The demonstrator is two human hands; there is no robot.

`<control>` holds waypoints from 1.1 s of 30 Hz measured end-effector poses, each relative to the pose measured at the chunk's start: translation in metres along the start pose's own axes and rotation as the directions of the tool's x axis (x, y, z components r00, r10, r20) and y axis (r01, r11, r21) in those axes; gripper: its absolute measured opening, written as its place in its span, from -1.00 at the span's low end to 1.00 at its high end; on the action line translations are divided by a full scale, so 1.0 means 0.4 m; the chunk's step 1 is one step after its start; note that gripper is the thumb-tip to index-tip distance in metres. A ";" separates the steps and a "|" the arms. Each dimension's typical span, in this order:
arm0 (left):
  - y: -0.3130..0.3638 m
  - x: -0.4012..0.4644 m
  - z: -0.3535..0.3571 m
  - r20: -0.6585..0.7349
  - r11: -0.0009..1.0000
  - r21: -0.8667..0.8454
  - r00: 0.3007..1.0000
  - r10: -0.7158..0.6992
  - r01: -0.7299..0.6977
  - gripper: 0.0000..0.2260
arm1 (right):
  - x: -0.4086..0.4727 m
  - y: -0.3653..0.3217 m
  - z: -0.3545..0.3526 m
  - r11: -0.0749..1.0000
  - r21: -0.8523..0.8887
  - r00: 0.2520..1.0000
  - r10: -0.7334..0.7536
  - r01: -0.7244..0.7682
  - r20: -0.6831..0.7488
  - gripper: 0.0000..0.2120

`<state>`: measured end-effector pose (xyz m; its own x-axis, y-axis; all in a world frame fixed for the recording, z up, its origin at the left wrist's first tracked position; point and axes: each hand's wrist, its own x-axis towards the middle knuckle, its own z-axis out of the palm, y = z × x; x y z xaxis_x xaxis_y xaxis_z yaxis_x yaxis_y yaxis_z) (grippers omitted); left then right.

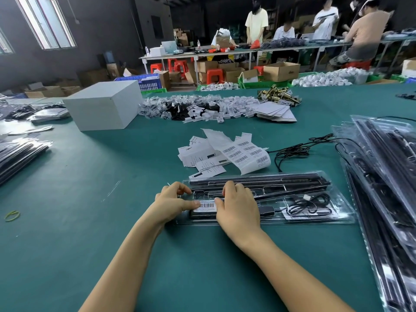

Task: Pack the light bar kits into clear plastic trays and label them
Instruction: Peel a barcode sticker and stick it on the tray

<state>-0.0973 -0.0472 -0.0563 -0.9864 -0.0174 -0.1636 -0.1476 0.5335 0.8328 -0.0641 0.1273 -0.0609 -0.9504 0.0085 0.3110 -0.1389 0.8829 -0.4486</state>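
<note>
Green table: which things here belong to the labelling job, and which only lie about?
Job: clear tray, barcode label, left hand, right hand, label sheet, packed trays.
Lying about: white box, rubber band, brass hardware.

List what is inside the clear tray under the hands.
Clear tray: black light bars, coiled cable, black adapter. Both hands cover the left part.
</note>
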 end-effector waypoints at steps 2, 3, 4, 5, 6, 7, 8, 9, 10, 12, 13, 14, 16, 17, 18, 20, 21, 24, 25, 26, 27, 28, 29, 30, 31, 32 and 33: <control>-0.001 -0.001 0.000 0.004 1.000 -0.007 1.000 -0.003 0.003 -0.72 | -0.001 0.011 -0.010 0.999 0.042 1.000 -0.015 0.014 0.014 -0.82; -0.002 0.000 0.000 0.005 1.000 -0.015 1.000 -0.006 0.006 -0.72 | -0.002 0.018 -0.014 0.998 0.067 1.000 -0.021 0.020 0.022 -0.86; -0.003 0.001 0.000 0.002 1.000 -0.021 1.000 -0.008 0.008 -0.73 | -0.002 0.024 -0.019 0.995 0.096 0.999 -0.025 0.021 0.034 -0.89; -0.003 0.002 0.001 -0.005 1.000 -0.023 1.000 -0.010 0.010 -0.74 | -0.001 0.032 -0.025 0.991 0.134 0.998 -0.027 0.020 0.048 -0.90; -0.002 0.001 0.002 -0.011 1.000 -0.020 1.000 -0.012 0.012 -0.75 | 0.002 0.036 -0.031 0.983 0.181 0.998 -0.024 0.011 0.066 -0.89; -0.001 0.001 0.003 -0.017 1.000 -0.017 1.000 -0.013 0.013 -0.77 | 0.005 0.040 -0.041 0.970 0.241 0.996 -0.016 -0.005 0.084 -0.88; -0.001 0.001 0.005 -0.021 1.000 -0.015 1.000 -0.012 0.012 -0.78 | 0.009 0.043 -0.053 0.952 0.304 0.995 -0.003 -0.029 0.102 -0.88; 0.000 0.000 0.006 -0.023 1.000 -0.018 1.000 -0.011 0.010 -0.80 | 0.013 0.050 -0.066 0.934 0.354 0.994 0.011 -0.048 0.105 -0.89; 0.000 -0.001 0.008 -0.026 1.000 -0.029 1.000 -0.009 0.008 -0.82 | 0.018 0.059 -0.080 0.922 0.382 0.995 0.025 -0.059 0.096 -0.90; 0.001 -0.004 0.010 -0.043 0.998 -0.059 0.999 -0.004 0.002 -0.87 | 0.024 0.084 -0.113 0.931 0.363 0.998 0.023 -0.046 0.066 -0.94; 0.001 -0.005 0.011 -0.057 0.998 -0.066 0.998 0.001 -0.004 -0.88 | 0.023 0.100 -0.131 0.952 0.306 0.997 0.002 -0.025 0.075 -0.94; 0.002 -0.005 0.011 -0.079 0.998 -0.069 0.997 0.006 -0.011 -0.88 | 0.019 0.115 -0.146 0.977 0.212 0.993 -0.029 0.004 0.115 -0.82; 0.006 -0.010 0.014 -0.138 0.996 -0.081 0.990 0.018 -0.030 -0.85 | 0.000 0.148 -0.166 0.994 -0.041 0.955 -0.082 0.097 0.286 -0.43; 0.008 -0.012 0.014 -0.167 0.995 -0.094 0.986 0.028 -0.045 -0.83 | -0.012 0.162 -0.169 0.978 -0.147 0.926 -0.086 0.149 0.368 -0.27; 0.009 -0.013 0.014 -0.187 0.993 -0.105 0.982 0.040 -0.060 -0.82 | -0.024 0.173 -0.168 0.959 -0.211 0.901 -0.084 0.189 0.426 -0.16; 0.009 -0.012 0.010 -0.196 0.989 -0.124 0.979 0.050 -0.076 -0.83 | -0.042 0.194 -0.160 0.941 -0.260 0.889 -0.081 0.218 0.451 -0.09; 0.010 -0.011 0.005 -0.190 0.986 -0.152 0.981 0.044 -0.074 -0.83 | -0.049 0.200 -0.157 0.937 -0.269 0.897 -0.090 0.224 0.434 -0.09; 0.013 -0.013 -0.008 -0.161 0.941 -0.335 0.987 0.004 -0.058 -0.86 | -0.061 0.204 -0.148 0.921 -0.307 0.928 -0.123 0.238 0.351 -0.17; 0.016 -0.016 -0.012 -0.156 0.926 -0.373 0.988 0.002 -0.061 -0.87 | -0.067 0.204 -0.144 0.914 -0.325 0.937 -0.134 0.243 0.324 -0.20; 0.018 -0.019 -0.018 -0.150 0.917 -0.392 0.989 0.007 -0.066 -0.87 | -0.073 0.204 -0.140 0.909 -0.338 0.943 -0.140 0.244 0.303 -0.22; 0.020 -0.021 -0.023 -0.134 0.905 -0.420 0.991 0.016 -0.071 -0.87 | -0.079 0.204 -0.137 0.907 -0.345 0.946 -0.143 0.242 0.289 -0.23; 0.021 -0.023 -0.029 -0.107 0.880 -0.469 0.994 0.024 -0.072 -0.84 | -0.083 0.204 -0.135 0.907 -0.345 0.948 -0.145 0.242 0.283 -0.24; 0.023 -0.025 -0.035 -0.079 0.842 -0.536 0.997 0.024 -0.063 -0.82 | -0.085 0.204 -0.134 0.906 -0.346 0.949 -0.149 0.243 0.278 -0.25; 0.023 -0.025 -0.042 -0.062 0.797 -0.602 0.998 0.010 -0.045 -0.82 | -0.087 0.203 -0.135 0.905 -0.348 0.950 -0.152 0.244 0.272 -0.25; 0.025 -0.026 -0.050 -0.052 0.751 -0.661 0.998 -0.017 -0.022 -0.83 | -0.088 0.202 -0.135 0.905 -0.349 0.951 -0.152 0.244 0.270 -0.25; 0.025 -0.024 -0.058 -0.043 0.703 -0.711 0.998 -0.050 0.004 -0.82 | -0.087 0.199 -0.138 0.905 -0.347 0.950 -0.156 0.247 0.270 -0.25; 0.027 -0.024 -0.063 -0.029 0.652 -0.758 0.997 -0.073 0.026 -0.81 | -0.088 0.195 -0.142 0.904 -0.343 0.949 -0.165 0.254 0.269 -0.24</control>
<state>-0.0912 -0.0626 -0.0324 -0.9746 -0.0806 -0.2088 -0.1769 -0.2939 0.9393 -0.0258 0.2224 -0.0593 -0.9538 -0.2638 0.1434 -0.2719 0.9615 -0.0394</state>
